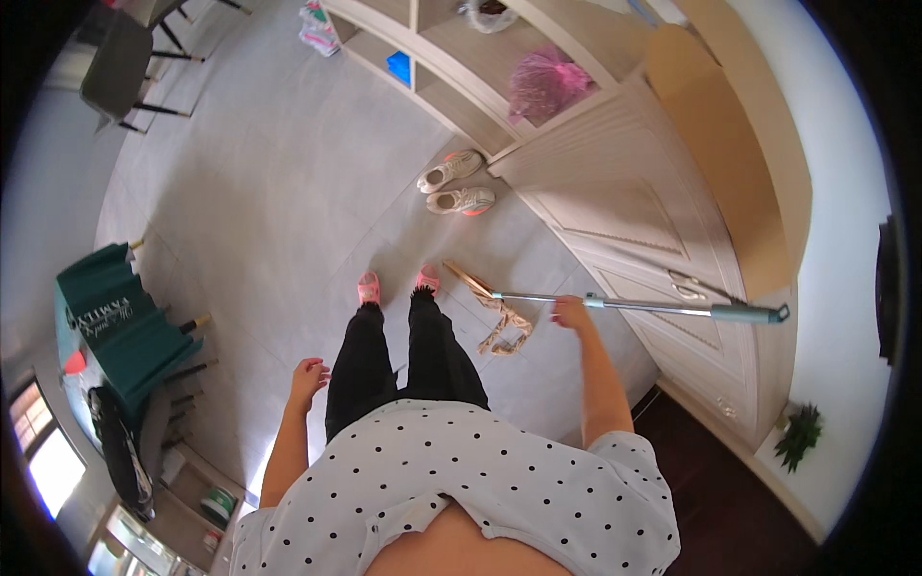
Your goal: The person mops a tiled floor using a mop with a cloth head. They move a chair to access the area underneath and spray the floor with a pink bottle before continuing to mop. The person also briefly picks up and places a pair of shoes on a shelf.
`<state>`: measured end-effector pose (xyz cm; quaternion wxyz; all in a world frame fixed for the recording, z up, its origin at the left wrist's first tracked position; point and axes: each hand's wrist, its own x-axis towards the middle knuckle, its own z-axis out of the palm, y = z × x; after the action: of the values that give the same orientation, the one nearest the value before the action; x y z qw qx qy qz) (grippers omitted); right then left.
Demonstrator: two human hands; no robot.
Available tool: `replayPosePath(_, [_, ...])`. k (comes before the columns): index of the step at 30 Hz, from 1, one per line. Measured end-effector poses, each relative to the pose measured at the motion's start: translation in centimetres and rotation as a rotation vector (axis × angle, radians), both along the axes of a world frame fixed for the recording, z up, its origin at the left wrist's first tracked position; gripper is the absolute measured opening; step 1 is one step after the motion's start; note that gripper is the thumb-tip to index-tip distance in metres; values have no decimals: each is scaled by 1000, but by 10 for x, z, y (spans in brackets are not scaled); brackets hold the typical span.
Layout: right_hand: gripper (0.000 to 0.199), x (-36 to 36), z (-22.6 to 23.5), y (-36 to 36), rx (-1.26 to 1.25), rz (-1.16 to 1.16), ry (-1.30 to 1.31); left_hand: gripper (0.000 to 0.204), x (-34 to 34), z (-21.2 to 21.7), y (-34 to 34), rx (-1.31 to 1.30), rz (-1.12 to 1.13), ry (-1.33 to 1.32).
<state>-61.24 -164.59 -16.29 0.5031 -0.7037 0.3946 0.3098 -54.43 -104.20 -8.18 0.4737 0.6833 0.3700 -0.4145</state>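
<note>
At far left, a green cloth [125,326] is hanging in folds, and a grey chair [117,77] is standing beyond it. The left hand [308,377] is hanging beside the black trousers [437,360], fingers loosely curled, holding nothing visible. Pink slippers [369,289] are covering the feet, and pale shoes [461,200] are sitting ahead on the floor [279,182]. The mop [653,306] is slanting across the right side, its brown strips [509,336] lying near the right slipper. The right hand [570,313] is closing around its pole. A wooden cabinet [605,206] is standing behind the pole; a plant [799,437] is sitting at far right.
</note>
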Motion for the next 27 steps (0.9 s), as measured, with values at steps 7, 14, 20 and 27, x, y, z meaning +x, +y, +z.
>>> replayPosePath(7, [14,191,-146,143,145,289,70,17,35,-118,-49,-95,-123,-350])
replayPosePath(14, [7,294,-412,178,239,-750,5,16,142,-256,-129,-269,-262,-519])
replayPosePath(20, [12,322,-544,163,167,-936,-89,19,187,-330,-149,-364,-483,-591])
replayPosePath(27, [38,325,-557,164,-640,-318,-27,29,202,-350,-149,-434,-1098,-794])
